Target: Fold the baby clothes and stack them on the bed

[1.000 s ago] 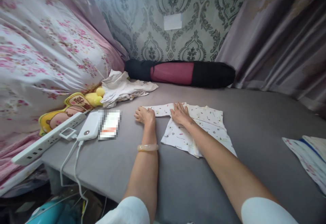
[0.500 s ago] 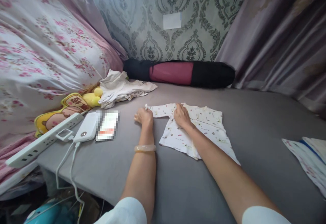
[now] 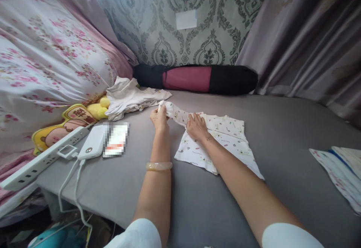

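- Left hand [image 3: 159, 119]: fingers pinched the lifted sleeve [image 3: 177, 113] of the small white printed fabric shirt [image 3: 227, 133].
- Right hand [image 3: 196, 127]: fingers lay open over the sleeve's shoulder end.

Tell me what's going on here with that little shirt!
A person has a small patterned shirt spread on a grey surface. The left hand holds the end of one sleeve raised, while the right hand rests on the shirt near that sleeve's base. A crumpled white garment lies beyond the left hand.
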Motion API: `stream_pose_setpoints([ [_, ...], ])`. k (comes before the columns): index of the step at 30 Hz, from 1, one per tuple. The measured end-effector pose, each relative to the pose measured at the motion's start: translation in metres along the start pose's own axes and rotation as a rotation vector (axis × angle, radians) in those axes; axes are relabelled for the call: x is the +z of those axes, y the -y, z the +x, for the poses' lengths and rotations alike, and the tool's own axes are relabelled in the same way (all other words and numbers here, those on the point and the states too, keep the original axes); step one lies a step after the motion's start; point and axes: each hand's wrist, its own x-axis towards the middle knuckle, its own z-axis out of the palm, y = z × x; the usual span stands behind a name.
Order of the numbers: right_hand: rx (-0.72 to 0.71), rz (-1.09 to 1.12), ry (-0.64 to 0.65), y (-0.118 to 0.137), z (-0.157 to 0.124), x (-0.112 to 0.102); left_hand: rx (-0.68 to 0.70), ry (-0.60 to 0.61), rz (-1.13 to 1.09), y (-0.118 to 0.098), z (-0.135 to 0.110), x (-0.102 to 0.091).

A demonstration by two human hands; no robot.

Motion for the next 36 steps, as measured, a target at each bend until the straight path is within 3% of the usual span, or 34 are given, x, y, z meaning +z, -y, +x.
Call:
stream_pose_setpoints([
  [9, 0.006, -0.014, 0.088, 0.004, 0.006, -0.009, -0.114, 0.203, -0.149, -0.008, -0.030, 0.029],
  [13, 0.030, 0.052, 0.174, 0.000, 0.013, -0.011, -0.131, 0.213, -0.156, -0.004, -0.035, 0.034],
  [16, 0.072, 0.341, 0.223, -0.010, 0.021, -0.019, -0.117, 0.194, -0.157, -0.002, -0.035, 0.034],
  [20, 0.197, 0.803, 0.127, -0.031, 0.027, -0.036, -0.107, 0.184, -0.124, 0.001, -0.035, 0.036],
  [26, 0.431, 1.036, 0.040, -0.058, 0.005, -0.053, -0.105, 0.250, -0.055, 0.014, -0.053, 0.049],
  [31, 0.650, 1.484, 0.043, -0.072, -0.017, -0.054, -0.071, 0.338, 0.033, 0.031, -0.076, 0.060],
  [36, 0.697, 1.600, 0.074, -0.078, -0.020, -0.050, -0.020, 0.491, 0.148, 0.044, -0.095, 0.064],
])
